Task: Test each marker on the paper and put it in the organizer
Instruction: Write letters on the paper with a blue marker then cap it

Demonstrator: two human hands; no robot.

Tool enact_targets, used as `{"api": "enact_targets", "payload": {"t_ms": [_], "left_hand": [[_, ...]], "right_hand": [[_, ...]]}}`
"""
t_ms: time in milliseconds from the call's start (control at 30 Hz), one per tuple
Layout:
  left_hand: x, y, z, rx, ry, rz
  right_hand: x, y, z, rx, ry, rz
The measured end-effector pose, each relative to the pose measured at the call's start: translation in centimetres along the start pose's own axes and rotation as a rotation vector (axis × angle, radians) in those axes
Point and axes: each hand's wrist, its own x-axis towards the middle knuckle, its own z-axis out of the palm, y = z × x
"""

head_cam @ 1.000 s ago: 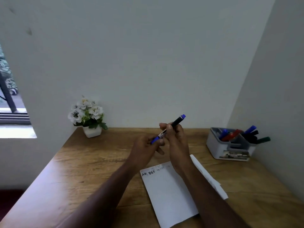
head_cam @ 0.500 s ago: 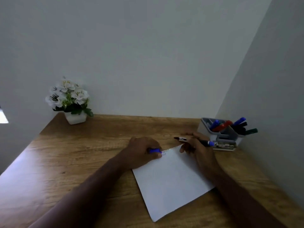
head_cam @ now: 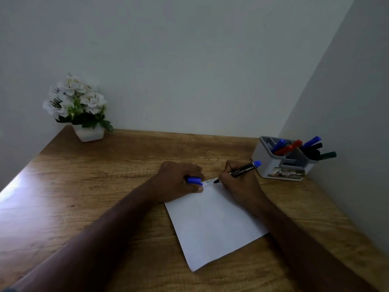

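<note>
Dim, grey-toned view; daylight is entering from the left, glaring on the wooden desk's (head_cam: 19, 186) left edge. Forearms are reading dark and softly blurred. Wide-angle distortion is bending walls at the edges. Writing on the paper (head_cam: 214, 224) is staying illegible.

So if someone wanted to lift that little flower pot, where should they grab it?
Probably by the white pot itself, fingers on its two side walls, coming in from the front. The flowers spread wide above it and block a reach from the top, and look too delicate to grip.
</note>
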Motion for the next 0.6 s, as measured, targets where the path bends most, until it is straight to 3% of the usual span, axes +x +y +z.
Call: {"api": "enact_targets", "payload": {"t_ms": [600], "left_hand": [[0.19,0.11,-0.08,0.021,-0.024,-0.009]], "right_hand": [[0.11,0.05,0.16,-0.035,-0.009,-0.019]]}}
